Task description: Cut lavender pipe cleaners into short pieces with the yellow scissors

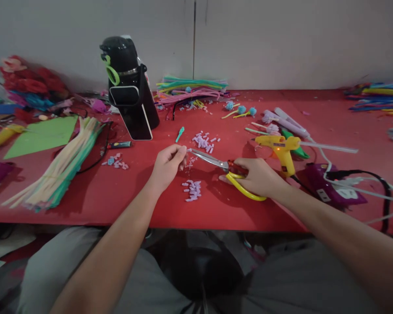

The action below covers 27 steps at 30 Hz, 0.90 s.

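Note:
Between thumb and fingertips, my left hand [170, 164] pinches a small lilac pipe cleaner piece [189, 150]. My right hand [253, 174] grips scissors [212, 160] with a yellow handle, their blade tips reaching that piece. Whether the blades touch it is too small to tell. Tiny lilac clippings [191, 165] lie on the red table below the blades. One pile of short lilac pieces [205, 141] lies beyond the scissors, and another lilac pile [193, 190] lies nearer to me. A small green piece with a thick head [180, 134] rests behind my left hand.
A black bottle [131, 87] with a phone [131, 111] against it stands behind left. Bundled pale and green pipe cleaners [59, 165] lie at left. On the right are a yellow glue gun [280, 148], a purple power strip [336, 187] and loose cables. The table's front edge runs before my lap.

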Motion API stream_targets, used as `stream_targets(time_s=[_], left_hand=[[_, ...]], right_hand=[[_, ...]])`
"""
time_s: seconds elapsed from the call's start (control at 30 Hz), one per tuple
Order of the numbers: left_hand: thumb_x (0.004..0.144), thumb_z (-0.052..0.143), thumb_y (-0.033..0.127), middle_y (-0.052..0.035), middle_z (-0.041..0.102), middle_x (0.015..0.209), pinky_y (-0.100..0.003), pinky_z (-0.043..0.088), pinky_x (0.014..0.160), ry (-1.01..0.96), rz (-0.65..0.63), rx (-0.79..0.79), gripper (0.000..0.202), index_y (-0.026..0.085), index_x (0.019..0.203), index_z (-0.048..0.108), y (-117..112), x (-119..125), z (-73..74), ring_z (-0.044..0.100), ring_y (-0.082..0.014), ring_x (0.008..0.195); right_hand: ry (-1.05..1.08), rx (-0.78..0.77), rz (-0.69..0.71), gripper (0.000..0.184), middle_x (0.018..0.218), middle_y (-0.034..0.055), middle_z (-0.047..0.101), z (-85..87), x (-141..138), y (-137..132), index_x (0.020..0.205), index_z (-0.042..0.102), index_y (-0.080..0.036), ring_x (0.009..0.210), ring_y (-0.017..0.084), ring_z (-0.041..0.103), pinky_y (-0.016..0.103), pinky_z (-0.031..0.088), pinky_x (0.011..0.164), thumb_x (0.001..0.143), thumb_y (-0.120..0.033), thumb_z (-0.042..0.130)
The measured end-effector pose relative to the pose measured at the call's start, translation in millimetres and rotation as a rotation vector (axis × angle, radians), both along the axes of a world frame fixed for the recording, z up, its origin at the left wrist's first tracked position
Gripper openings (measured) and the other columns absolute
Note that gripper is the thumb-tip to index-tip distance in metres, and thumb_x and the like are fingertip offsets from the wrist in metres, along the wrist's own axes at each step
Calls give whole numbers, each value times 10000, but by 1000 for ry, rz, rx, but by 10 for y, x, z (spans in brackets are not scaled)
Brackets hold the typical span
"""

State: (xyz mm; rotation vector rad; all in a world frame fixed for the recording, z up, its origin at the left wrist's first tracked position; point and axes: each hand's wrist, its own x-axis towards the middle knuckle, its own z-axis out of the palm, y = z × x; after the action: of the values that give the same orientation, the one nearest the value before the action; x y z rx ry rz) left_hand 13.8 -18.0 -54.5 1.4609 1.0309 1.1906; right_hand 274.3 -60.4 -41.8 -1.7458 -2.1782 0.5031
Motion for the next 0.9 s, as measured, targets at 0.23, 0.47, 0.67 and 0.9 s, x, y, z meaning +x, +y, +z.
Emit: stream_targets(time_s=[0.23,0.47,0.67,0.9], left_hand=[[907,629,421,12,553,603,-229,402,526,2,19,30,316,177,708,607,4,4,-22,491,-83,523],[912,625,368,14,563,603,-225,403,534,-16,16,38,292,177,695,591,17,16,-21,493,-76,521],[911,626,347,15,560,603,-223,404,532,-25,5,34,274,172,702,602,18,22,-11,494,-74,521],[921,617,330,15,564,604,-211,404,532,-29,-7,58,262,169,714,616,40,18,-52,504,-71,528]], right_hand=[[19,29,2,649,544,-36,410,-1,-1,14,595,371,-224,517,100,329,268,242,506,721,-842,527],[5,39,9,654,540,-37,384,-16,11,31,590,371,-221,531,102,322,274,232,510,735,-843,510],[13,43,12,672,528,-43,352,-6,7,25,578,356,-218,530,98,308,273,227,510,725,-855,512],[28,39,7,703,521,-43,331,5,3,36,564,339,-216,531,95,285,272,222,503,688,-887,512]])
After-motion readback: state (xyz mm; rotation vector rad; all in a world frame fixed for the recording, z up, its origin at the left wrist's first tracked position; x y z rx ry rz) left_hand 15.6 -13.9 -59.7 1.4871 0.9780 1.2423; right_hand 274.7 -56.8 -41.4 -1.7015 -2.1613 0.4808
